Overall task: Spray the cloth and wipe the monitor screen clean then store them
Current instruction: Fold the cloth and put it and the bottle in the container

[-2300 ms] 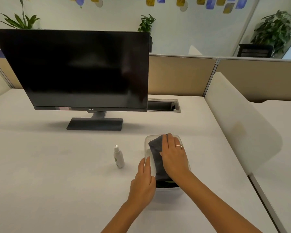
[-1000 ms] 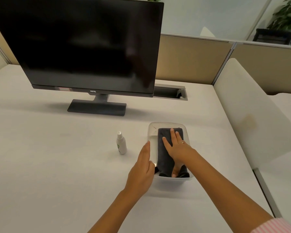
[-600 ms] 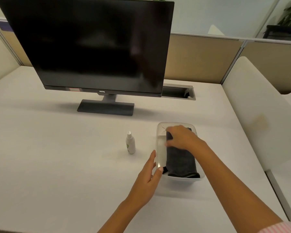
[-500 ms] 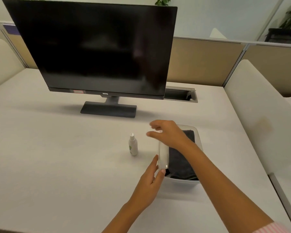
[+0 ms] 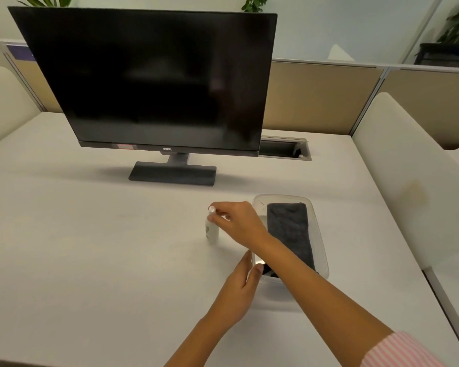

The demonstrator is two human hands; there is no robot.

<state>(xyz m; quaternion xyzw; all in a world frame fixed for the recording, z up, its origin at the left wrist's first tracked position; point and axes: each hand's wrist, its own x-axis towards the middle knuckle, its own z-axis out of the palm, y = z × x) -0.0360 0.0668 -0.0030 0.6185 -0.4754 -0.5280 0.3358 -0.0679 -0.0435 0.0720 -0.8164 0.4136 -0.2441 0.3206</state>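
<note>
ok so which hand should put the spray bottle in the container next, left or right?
Right. The right hand already has its fingertips at the top of the spray bottle, beside the container holding the cloth. The left hand is busy steadying the container's near rim.

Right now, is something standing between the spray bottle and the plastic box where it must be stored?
Nothing visible does. The spray bottle stands left of the box; only bare table lies between.
</note>
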